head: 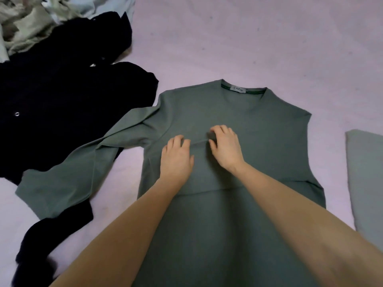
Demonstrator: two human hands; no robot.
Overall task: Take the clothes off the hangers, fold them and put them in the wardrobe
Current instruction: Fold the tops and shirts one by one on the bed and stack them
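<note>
A small ridge of the green top [248,125] is pinched by the curled fingers of the left hand [176,160] and right hand [226,148]. Its left sleeve [68,179] is draped over a black garment [62,104]; pale clothes [31,19] are heaped beyond.

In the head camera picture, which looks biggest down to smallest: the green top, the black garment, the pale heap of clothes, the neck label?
1. Green top, nearest the camera, so partly flattered.
2. Black garment.
3. Pale heap of clothes, cut off by the picture's edge, so unsure.
4. Neck label, clearly smallest.

clothes spread on a bed

the green long-sleeved top [259,125] lies flat on the pale bed sheet [248,38]; the black buttoned garment [62,112] lies left of it, under its sleeve; the crumpled light clothes pile [31,21] sits behind.
</note>
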